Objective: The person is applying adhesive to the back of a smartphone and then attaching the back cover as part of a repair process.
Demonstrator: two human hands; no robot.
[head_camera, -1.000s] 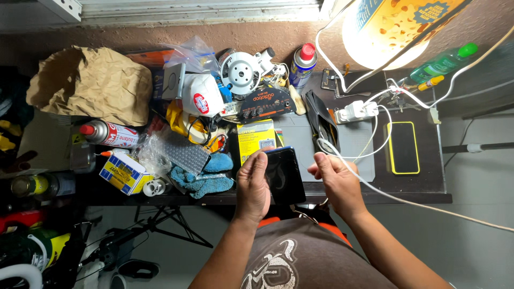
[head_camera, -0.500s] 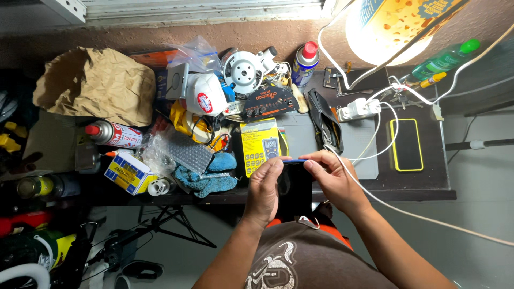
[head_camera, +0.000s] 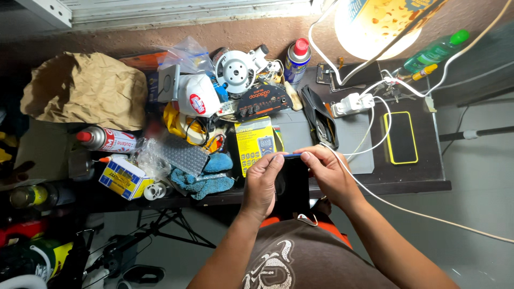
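My left hand (head_camera: 262, 182) grips the left side of a black flat device (head_camera: 293, 184) held upright over the table's front edge. My right hand (head_camera: 327, 172) pinches a small blue tool (head_camera: 292, 155) against the device's top edge. A white cable (head_camera: 375, 192) runs past my right wrist toward the right. Just beyond the device lies a yellow packaged meter (head_camera: 256, 143).
A cluttered dark table (head_camera: 407, 179) holds a brown paper bag (head_camera: 85, 91), spray cans (head_camera: 295, 59), a white round tool (head_camera: 235, 69), blue cloth (head_camera: 206, 179), a yellow-framed phone (head_camera: 400, 137), a black pouch (head_camera: 318, 118), a white power strip (head_camera: 350, 103) and a lit lamp (head_camera: 375, 24).
The black device came off the table toward my body and now stands upright. My right hand moved to its top edge with the blue tool.
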